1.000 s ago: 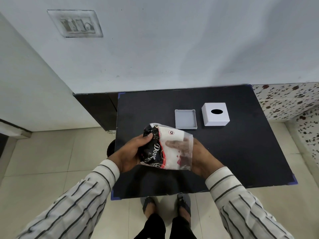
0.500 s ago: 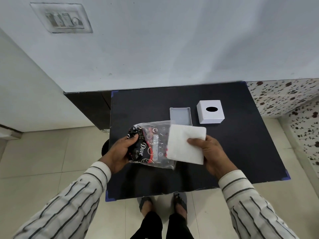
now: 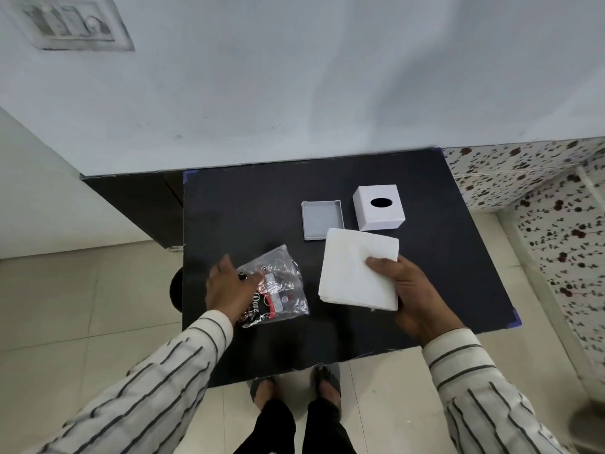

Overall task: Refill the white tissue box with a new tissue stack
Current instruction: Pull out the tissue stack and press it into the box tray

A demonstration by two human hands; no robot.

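The white tissue box cover, with an oval black slot on top, stands at the back right of the black table. Its shallow grey base tray lies just left of it, open side up. My right hand grips a square white tissue stack above the table, thumb on top, just in front of the box and tray. My left hand rests on the clear and black plastic wrapper, which lies flat on the table at the front left.
A white wall runs behind the table. A dark cabinet stands at the left and a speckled counter at the right. My feet in sandals stand on the tiled floor at the table's front edge.
The tissue stack came fully out of the wrapper and moved right and up with my right hand. My left hand lowered the wrapper onto the table.
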